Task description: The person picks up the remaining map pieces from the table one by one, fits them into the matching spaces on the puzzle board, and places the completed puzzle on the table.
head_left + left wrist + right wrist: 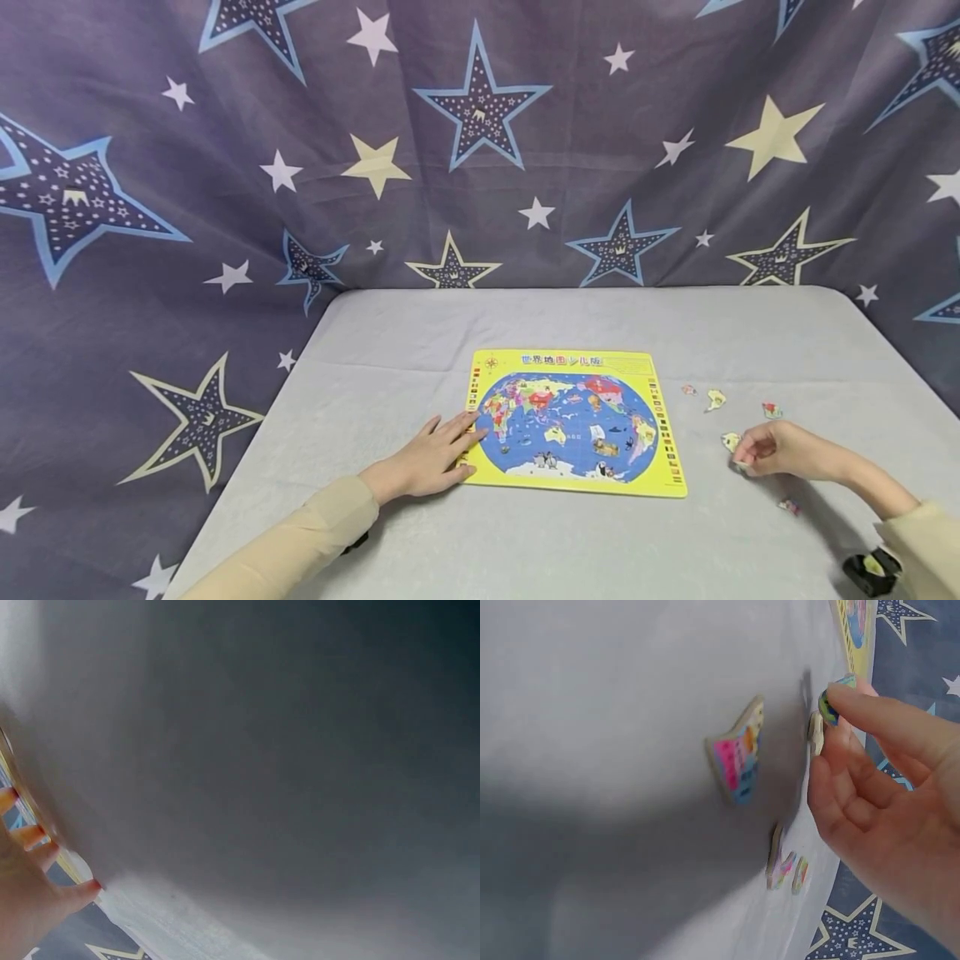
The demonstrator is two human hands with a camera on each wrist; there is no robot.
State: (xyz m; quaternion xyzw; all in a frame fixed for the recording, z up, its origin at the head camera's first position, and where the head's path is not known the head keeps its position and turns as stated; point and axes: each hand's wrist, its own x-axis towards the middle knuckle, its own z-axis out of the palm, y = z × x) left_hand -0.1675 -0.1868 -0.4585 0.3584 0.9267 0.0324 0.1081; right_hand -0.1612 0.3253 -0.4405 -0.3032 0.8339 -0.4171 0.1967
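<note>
A yellow-bordered world map puzzle board (570, 487) lies flat on the table. My left hand (431, 458) rests along its left edge, fingers extended over the border; the left wrist view shows these fingers (45, 855) at the board's edge. To the right of the board, my right hand (787, 452) pinches a small puzzle piece (829, 709), green and blue in the right wrist view, between thumb and fingers just above the table. Beside its fingertips lies a pale yellow piece (729, 440). A pink and blue piece (739, 757) lies nearer the wrist.
More loose pieces lie right of the board: a small pinkish one (688, 389), a cream one (716, 400) and a red and green one (772, 410). Behind the grey-covered table (375, 350) hangs a dark star-patterned cloth (480, 208).
</note>
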